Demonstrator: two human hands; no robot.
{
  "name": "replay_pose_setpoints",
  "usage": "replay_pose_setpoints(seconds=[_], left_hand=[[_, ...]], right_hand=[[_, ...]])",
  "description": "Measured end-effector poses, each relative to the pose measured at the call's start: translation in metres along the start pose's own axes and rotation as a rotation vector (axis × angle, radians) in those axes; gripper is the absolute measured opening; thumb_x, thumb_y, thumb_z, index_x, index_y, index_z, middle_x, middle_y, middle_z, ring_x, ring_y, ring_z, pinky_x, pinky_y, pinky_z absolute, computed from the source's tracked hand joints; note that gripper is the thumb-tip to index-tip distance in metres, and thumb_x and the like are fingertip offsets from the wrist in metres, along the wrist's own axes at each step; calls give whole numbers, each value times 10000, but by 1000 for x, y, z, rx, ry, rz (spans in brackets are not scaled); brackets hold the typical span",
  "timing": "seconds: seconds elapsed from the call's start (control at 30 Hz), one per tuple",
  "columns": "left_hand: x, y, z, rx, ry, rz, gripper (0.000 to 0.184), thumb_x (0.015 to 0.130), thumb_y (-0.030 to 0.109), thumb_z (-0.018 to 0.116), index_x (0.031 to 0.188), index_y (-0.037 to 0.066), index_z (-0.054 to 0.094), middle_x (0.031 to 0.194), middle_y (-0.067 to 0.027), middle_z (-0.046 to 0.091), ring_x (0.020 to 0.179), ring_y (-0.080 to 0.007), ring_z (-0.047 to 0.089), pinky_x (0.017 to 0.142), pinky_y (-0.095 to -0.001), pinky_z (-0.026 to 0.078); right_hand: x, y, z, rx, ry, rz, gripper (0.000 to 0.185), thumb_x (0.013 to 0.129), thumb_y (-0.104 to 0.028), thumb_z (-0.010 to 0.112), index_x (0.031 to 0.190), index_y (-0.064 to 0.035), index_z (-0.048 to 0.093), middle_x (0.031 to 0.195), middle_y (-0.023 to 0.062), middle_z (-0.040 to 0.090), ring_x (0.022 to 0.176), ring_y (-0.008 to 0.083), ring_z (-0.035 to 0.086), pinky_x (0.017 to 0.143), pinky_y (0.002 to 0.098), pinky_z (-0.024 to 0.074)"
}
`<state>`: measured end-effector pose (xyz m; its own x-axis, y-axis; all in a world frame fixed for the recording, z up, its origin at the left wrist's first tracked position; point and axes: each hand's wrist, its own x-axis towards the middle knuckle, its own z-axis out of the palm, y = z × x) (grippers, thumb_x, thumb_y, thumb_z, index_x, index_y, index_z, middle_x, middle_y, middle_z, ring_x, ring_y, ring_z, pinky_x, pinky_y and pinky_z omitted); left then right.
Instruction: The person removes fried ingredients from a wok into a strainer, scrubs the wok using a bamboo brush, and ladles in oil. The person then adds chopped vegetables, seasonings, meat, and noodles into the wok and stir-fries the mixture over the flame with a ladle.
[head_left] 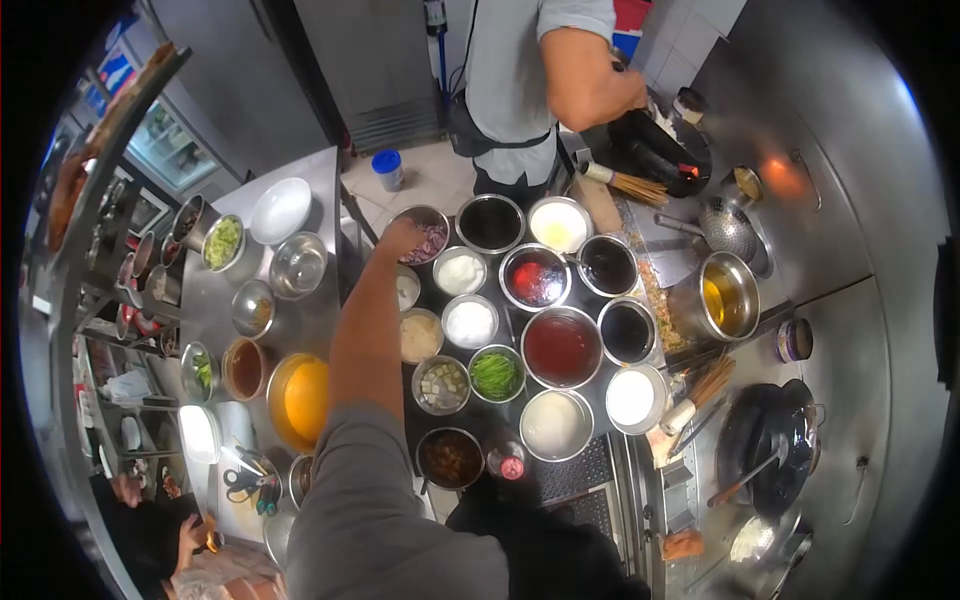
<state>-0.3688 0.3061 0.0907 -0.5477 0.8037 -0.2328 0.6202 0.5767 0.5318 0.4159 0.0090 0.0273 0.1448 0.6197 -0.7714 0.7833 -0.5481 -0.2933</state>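
My left hand (pixel 402 238) reaches over a steel bowl of chopped purplish onion (pixel 432 240), its fingers down at the contents and partly hidden. Whether it holds any onion cannot be made out. Close to it stand a bowl of white powder (pixel 460 271), a bowl of dark liquid (pixel 490 222) and a small pale bowl (pixel 407 288) partly behind my forearm. Nearer to me are a bowl of chopped green herbs (pixel 497 374) and a pot of dark red sauce (pixel 562 347). My right hand is not in view.
A co-worker (pixel 520 90) stands ahead at a black wok (pixel 655 150). Another wok (pixel 765 450) with a ladle sits at the right, near an oil pot (pixel 727 297). The left counter (pixel 350 290) holds bowls, plates and scissors (pixel 250 487). Another person's hand (pixel 190 540) is lower left.
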Motion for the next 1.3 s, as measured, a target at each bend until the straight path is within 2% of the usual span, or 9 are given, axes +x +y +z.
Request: replay_pose_setpoints(seconds=[0.2, 0.3, 0.53, 0.63, 0.7, 0.9, 1.03, 1.2, 1.3], left_hand=[[56, -18, 44, -15, -40, -38, 738, 735, 425, 687, 1331, 11, 552, 1270, -237, 624, 1256, -379, 548, 1066, -384, 440], [57, 2, 53, 162, -157, -254, 839, 749, 466, 717, 1466, 139, 426, 1483, -218, 435, 1374, -416, 410, 1126, -482, 371], [60, -4, 77, 265, -80, -296, 795, 749, 460, 767, 1413, 140, 472, 1501, -272, 333, 1301, -442, 476, 1075, -499, 428], [62, -12, 76, 259, -71, -223, 680, 749, 385, 767, 1335, 120, 544, 1431, -250, 455, 1238, -446, 528, 1037, -476, 470], [57, -13, 59, 221, -81, -105, 555, 719, 347, 773, 1188, 80, 645, 1244, -218, 619, 1157, -415, 593, 1001, -443, 496], [37, -28, 39, 223, 171, 228, 355, 721, 243, 692, 1004, 28, 706, 1038, -198, 691, 1013, -359, 656, 922, -417, 520], [31, -25, 27, 121, 214, 218, 345, 729, 209, 649, 1011, 19, 700, 1030, -199, 694, 988, -354, 662, 890, -419, 529], [20, -11, 7, -419, 5, -109, 382, 744, 207, 646, 1073, 16, 681, 1015, -160, 710, 968, -319, 675, 873, -402, 531], [27, -24, 8, -480, 5, -119, 408, 746, 234, 687, 1094, 22, 675, 1006, -154, 719, 961, -305, 689, 873, -410, 533]], right_hand=[[-15, -17, 2, -27, -8, 98, 640, 922, -406, 588, 1437, -50, 458, 1379, 228, 546, 1285, 379, 517, 1075, 433, 411], [-19, -21, 3, -37, -14, 133, 638, 922, -405, 586, 1436, -50, 459, 1380, 228, 545, 1285, 379, 517, 1075, 433, 411], [-19, -28, 6, -48, -22, 168, 632, 924, -400, 583, 1435, -48, 461, 1381, 228, 544, 1286, 380, 516, 1075, 434, 411], [-19, -29, 6, -48, -26, 169, 629, 925, -399, 581, 1434, -47, 462, 1382, 228, 543, 1287, 380, 516, 1075, 435, 411], [-18, -31, 7, -49, -27, 162, 628, 926, -397, 580, 1433, -47, 463, 1383, 228, 543, 1287, 380, 515, 1075, 435, 411], [-13, -36, 9, -54, -30, 132, 623, 928, -394, 577, 1432, -46, 464, 1384, 228, 542, 1288, 381, 515, 1075, 436, 411], [-11, -37, 8, -50, -28, 112, 620, 929, -392, 575, 1431, -45, 466, 1385, 228, 541, 1288, 381, 514, 1074, 437, 411], [-10, -35, 9, -41, -26, 95, 616, 930, -389, 573, 1429, -44, 467, 1386, 228, 540, 1289, 382, 514, 1074, 438, 411], [-11, -35, 10, -38, -25, 89, 613, 931, -387, 571, 1429, -43, 468, 1387, 228, 540, 1289, 382, 513, 1074, 438, 411]])
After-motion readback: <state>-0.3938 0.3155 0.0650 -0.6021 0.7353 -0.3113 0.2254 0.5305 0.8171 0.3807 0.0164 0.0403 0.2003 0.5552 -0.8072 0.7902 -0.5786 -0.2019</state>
